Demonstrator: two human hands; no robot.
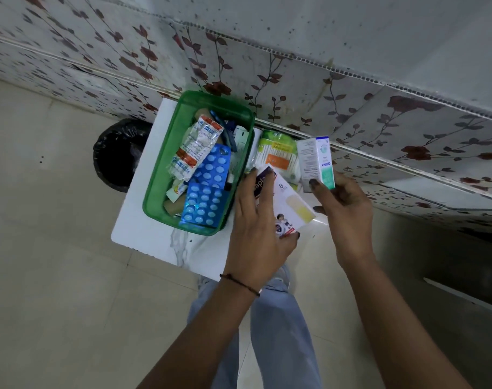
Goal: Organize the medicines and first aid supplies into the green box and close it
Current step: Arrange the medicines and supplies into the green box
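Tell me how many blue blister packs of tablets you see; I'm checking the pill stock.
2, both in the green box: one blue blister pack at mid-box, another overlapping it at the near end. More may lie hidden beneath the other supplies.

Both bare hands raised, each closed on something

The left hand [257, 217] pinches with thumb below and fingers spread on top, a thread band at its wrist; the right hand [344, 209] grips between thumb and fingertips, forearm angled inward.
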